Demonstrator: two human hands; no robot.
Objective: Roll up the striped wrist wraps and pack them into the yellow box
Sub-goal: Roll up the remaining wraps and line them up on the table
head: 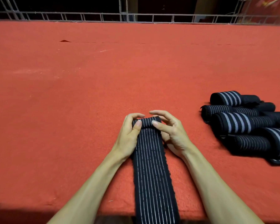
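Observation:
A black wrist wrap with thin white stripes (152, 167) lies lengthwise on the red cloth, its near end hanging over the table's front edge. Its far end is curled into a small roll (146, 122). My left hand (129, 131) pinches the roll's left side, thumb on top and fingers curled behind it. My right hand (170, 128) pinches the right side with thumb and forefinger, while the other fingers are spread above. No yellow box is in view.
A heap of several rolled striped wraps (247, 123) lies at the right on the red table cloth (87, 78). A metal railing (128, 17) runs along the table's far edge, with darkness behind it.

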